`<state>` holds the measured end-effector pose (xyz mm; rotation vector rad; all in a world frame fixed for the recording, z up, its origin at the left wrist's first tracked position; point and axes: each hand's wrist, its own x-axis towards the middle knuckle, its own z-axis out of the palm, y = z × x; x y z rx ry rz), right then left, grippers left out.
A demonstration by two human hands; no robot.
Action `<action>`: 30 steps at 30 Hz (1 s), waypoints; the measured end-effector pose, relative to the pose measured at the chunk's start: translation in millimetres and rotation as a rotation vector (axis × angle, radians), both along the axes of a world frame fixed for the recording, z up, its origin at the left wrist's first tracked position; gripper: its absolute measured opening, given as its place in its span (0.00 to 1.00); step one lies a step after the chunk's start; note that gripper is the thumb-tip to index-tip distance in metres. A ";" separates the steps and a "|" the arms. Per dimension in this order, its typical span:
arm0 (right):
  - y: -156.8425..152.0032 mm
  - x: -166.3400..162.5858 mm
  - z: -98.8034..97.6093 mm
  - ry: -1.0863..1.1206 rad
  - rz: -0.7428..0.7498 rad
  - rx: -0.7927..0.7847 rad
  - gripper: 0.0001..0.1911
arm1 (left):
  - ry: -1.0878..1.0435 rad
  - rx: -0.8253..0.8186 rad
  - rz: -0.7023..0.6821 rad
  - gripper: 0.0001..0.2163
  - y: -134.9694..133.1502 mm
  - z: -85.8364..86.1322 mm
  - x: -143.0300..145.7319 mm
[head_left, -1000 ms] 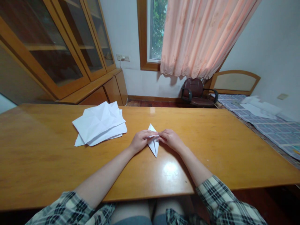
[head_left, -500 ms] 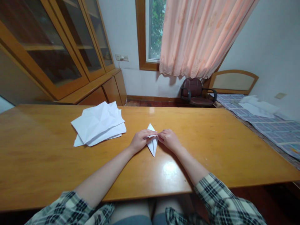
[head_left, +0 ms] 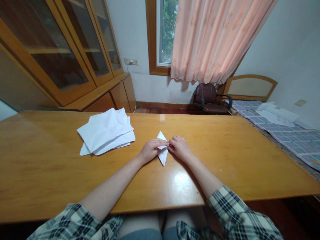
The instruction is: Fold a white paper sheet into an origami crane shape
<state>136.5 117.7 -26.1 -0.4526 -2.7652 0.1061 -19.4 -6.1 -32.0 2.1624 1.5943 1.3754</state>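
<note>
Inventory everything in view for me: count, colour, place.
folded paper: one, white, between grips
paper pile: one, white, table's left
table: one, brown, foreground
cabinet: one, brown, far left
sockets: one strip, white, back wall
window: one, brown frame, back wall
curtain: one, pink, over window
chair: one, dark red, below curtain
bed: one, blue checked cover, right
heap: one, white, on bed
wall plate: one, beige, right wall
left grip: one, bare hand, across paper
right grip: one, bare hand, paper's right edge
sleeves: two, cream and black plaid, bottom corners
legs: two, grey shorts, bottom
</note>
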 end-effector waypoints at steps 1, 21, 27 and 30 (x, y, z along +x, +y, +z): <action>-0.3 -0.1 -0.1 -0.004 0.001 0.006 0.10 | 0.040 -0.019 -0.011 0.13 -2.3 0.4 -0.9; -4.1 11.9 -10.4 0.041 0.239 0.039 0.22 | 0.404 -0.305 0.216 0.25 -26.8 -18.2 -0.4; -4.3 11.6 -13.0 -0.001 0.205 0.041 0.21 | 0.423 -0.318 0.210 0.23 -27.3 -20.4 3.3; -7.2 8.2 -11.8 -0.013 0.167 0.047 0.19 | 0.410 -0.321 0.207 0.23 -27.2 -19.0 4.0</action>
